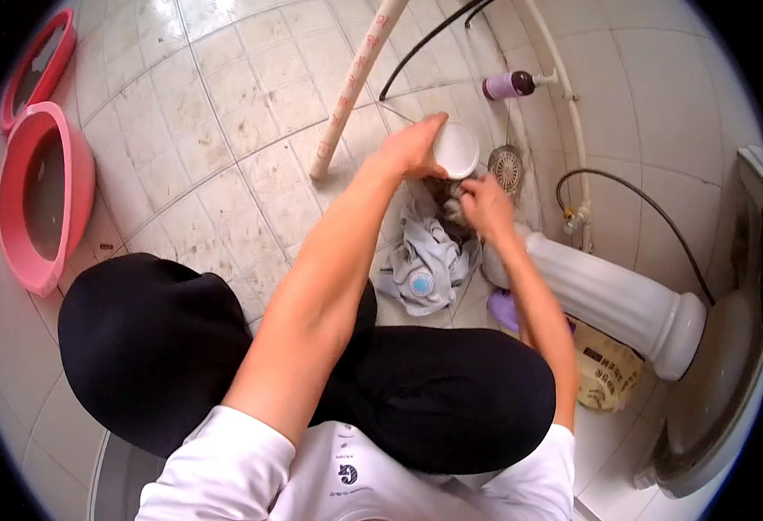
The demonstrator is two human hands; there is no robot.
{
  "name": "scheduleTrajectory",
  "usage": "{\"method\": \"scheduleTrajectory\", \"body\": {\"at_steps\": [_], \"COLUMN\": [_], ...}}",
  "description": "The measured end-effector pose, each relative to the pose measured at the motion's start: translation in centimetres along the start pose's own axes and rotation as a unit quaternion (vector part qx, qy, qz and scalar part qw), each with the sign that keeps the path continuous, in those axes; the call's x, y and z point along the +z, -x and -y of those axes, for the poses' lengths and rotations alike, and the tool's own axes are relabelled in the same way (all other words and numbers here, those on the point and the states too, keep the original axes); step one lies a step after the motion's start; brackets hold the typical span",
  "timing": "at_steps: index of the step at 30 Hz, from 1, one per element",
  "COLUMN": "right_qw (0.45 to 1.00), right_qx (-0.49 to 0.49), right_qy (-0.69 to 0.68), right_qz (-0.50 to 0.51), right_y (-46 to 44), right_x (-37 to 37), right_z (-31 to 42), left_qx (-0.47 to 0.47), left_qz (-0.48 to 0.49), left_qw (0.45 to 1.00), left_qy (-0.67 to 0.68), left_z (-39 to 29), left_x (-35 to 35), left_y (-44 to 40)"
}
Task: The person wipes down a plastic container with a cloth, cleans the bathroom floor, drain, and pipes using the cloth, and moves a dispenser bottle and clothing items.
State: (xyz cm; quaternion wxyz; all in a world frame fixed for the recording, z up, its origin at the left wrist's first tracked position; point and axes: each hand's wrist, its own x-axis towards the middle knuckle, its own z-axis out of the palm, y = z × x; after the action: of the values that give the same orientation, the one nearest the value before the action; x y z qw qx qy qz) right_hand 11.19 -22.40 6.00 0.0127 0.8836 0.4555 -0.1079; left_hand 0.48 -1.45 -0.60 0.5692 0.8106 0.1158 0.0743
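My left hand point(416, 148) holds a round white cup-like container point(457, 149) by its side, close above the floor. Just below and right of it is my right hand point(486, 207), its fingers closed at a brown and grey clump point(453, 207); what they grip is too small to make out. A crumpled grey cloth point(429, 265) lies on the tiles nearer to me, with a round blue-and-white cap point(420, 280) on it. Beside my hands, a round metal floor drain point(506, 170) is set in the floor.
Pink basins point(82, 191) with dark contents are at the left. A pale pipe point(355, 91) slants down to the floor. A purple bottle point(510, 85) is near the wall. At the right are a white pedestal point(616, 295), a basin point(716, 391), a yellowish bag point(605, 369) and a purple item point(504, 309).
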Motion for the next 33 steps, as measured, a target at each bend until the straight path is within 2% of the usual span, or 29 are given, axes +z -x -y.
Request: {"method": "scheduleTrajectory", "body": {"at_steps": [2,7,10,11,14,18,22,26,29,32,33], "right_qw": [0.998,0.994,0.984,0.979,0.992,0.991,0.985,0.98,0.987,0.986,0.984], "right_qx": [0.046,0.107,0.101,0.069,0.056,-0.009,0.014,-0.037,-0.081,-0.131,-0.147], "right_qy": [-0.032,-0.021,-0.107,-0.126,-0.104,0.017,0.056,0.054,0.008,-0.059,-0.084], "right_qz": [-0.015,-0.002,-0.102,-0.143,-0.034,-0.132,-0.165,-0.186,-0.142,-0.084,-0.065], "right_y": [0.9,0.6,-0.3,-0.6,-1.1,-1.2,-3.7,-7.6,-8.3,-7.7,-7.1], "right_x": [0.2,-3.0,-5.9,-6.1,-5.2,-3.3,-3.3,-3.0,-4.0,-4.4,-4.6], "right_z": [2.6,0.2,-0.4,0.0,2.1,5.0,3.1,3.0,4.0,4.0,4.0], "left_qx": [0.005,0.027,0.016,0.013,-0.006,-0.032,-0.009,0.03,0.016,0.025,0.015], "left_qz": [-0.009,0.005,0.017,0.021,0.013,0.031,0.031,0.031,-0.019,-0.011,-0.008], "left_qw": [1.0,0.999,0.999,0.999,1.0,0.998,0.999,0.999,0.999,0.997,0.999], "left_qy": [0.007,0.033,0.042,0.042,-0.017,-0.034,-0.005,0.007,0.025,0.075,0.052], "left_z": [0.6,1.8,1.7,1.5,0.6,-0.4,0.3,1.2,1.7,1.9,1.6], "left_x": [-0.5,0.4,0.3,0.3,0.4,-0.4,0.0,0.0,0.8,0.9,0.8], "left_y": [0.0,-1.1,-1.4,-1.5,-1.7,-1.7,-2.1,-2.7,-2.3,-2.0,-1.8]}}
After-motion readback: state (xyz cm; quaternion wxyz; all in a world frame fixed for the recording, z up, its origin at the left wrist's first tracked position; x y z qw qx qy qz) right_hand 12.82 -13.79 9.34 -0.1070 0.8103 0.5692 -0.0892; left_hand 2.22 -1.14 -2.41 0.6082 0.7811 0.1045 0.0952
